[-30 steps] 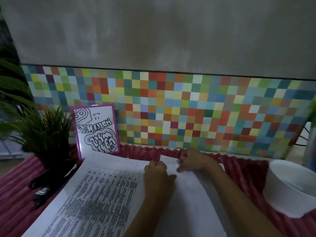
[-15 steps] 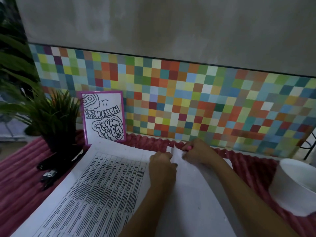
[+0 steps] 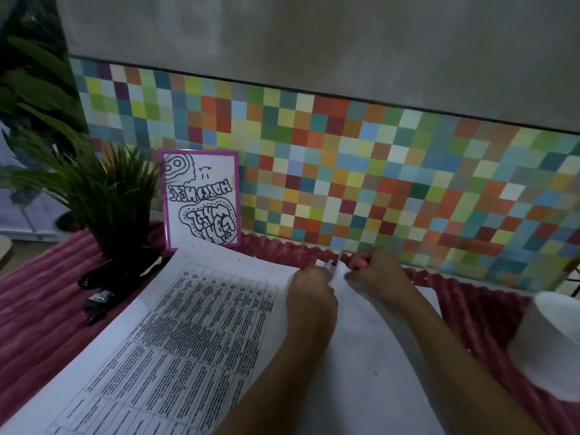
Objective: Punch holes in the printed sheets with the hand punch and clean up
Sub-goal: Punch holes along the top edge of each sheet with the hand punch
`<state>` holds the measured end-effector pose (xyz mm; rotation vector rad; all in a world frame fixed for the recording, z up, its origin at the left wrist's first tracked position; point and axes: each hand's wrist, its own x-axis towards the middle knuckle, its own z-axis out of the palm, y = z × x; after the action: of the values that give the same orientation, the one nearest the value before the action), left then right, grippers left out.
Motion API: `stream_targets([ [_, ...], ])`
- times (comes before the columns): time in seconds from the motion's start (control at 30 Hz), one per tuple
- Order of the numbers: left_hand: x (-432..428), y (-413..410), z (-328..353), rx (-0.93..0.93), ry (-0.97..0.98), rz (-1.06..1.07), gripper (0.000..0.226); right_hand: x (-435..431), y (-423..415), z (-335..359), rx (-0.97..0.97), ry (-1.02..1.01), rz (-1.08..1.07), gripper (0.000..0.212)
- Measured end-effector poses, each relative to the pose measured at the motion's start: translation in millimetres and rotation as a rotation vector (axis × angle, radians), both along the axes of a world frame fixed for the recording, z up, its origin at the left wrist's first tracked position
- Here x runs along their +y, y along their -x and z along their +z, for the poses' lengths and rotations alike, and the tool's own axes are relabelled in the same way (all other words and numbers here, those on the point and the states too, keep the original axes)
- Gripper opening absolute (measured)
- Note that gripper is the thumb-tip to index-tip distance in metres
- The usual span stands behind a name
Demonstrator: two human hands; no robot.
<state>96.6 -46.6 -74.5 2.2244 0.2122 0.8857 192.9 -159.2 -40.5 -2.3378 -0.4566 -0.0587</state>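
Note:
A printed sheet [image 3: 188, 334] with a table of dense text lies on a pink ribbed cloth [image 3: 40, 309]. A blank white sheet [image 3: 370, 356] lies beside it on the right. My left hand [image 3: 309, 290] is curled and pinches the far edge of the paper. My right hand [image 3: 379, 274] is curled round a small pink thing [image 3: 358, 263], apparently the hand punch, mostly hidden in my fingers. A raised bit of paper edge [image 3: 333, 265] stands between the two hands.
A white bowl [image 3: 552, 343] stands at the right. A dark potted plant [image 3: 103, 196], a pink-framed drawing [image 3: 202, 199] and a black cable with a plug [image 3: 103, 296] sit at the back left. The coloured tile wall [image 3: 345, 171] closes the far side.
The paper edge between my hands has lifted up. Both hands stay at the sheets' far edge, and my view has shifted a little.

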Motion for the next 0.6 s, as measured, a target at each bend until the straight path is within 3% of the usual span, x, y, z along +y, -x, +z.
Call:
stream_targets([
  [0.17,12,-2,9,-0.010,0.322,-0.066,0.012,-15,5,19,0.067,-0.174,0.097,0.033],
  [0.27,18,-6,11,-0.069,0.431,-0.059,0.017,-18,10,23,0.092,-0.259,0.094,0.030],
  [0.4,26,-9,11,0.029,0.425,-0.092,0.007,-10,14,24,0.102,-0.175,0.068,0.023],
  [0.47,28,-9,10,0.102,0.416,-0.108,0.013,-6,15,21,0.098,-0.161,0.062,0.019],
  [0.6,28,-6,15,0.060,0.423,-0.101,0.013,3,20,22,-0.017,-0.120,0.066,0.037],
])
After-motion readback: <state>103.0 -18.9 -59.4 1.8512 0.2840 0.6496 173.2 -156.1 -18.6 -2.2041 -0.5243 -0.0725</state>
